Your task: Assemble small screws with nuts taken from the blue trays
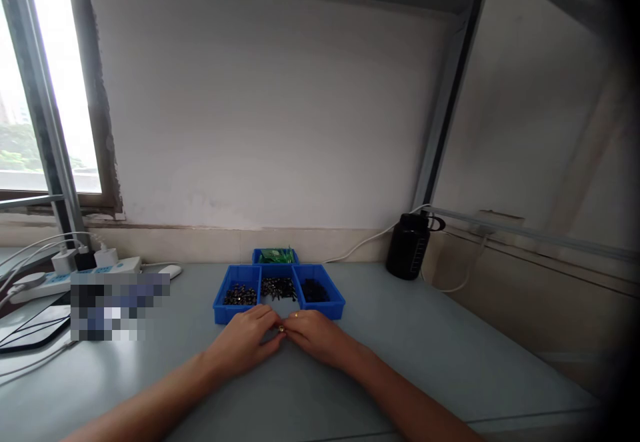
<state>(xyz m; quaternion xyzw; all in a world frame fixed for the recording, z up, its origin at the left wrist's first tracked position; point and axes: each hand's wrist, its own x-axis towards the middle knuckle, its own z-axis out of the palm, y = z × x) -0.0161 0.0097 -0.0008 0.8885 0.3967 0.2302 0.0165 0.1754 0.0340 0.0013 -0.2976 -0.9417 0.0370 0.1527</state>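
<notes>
My left hand [251,337] and my right hand [316,337] meet at the fingertips just in front of the blue bins. Between their pinched fingers is a small shiny metal part [282,329], held from both sides; its exact shape is too small to tell. The left blue bin [223,313] holds many small metallic pieces [240,295]. In the middle bin lie dark screw-like pieces [279,287]. The right blue bin [336,310] contains small black parts [313,290]. Behind them, another blue bin [256,256] has green items [277,255] in it.
A black bottle [407,247] stands at the back right by the wall. On the left are a white power strip [123,266] with plugs and cables, a white mouse [171,271], a dark flat device [37,329] and a blurred-out area. The grey table [430,375] extends around my arms.
</notes>
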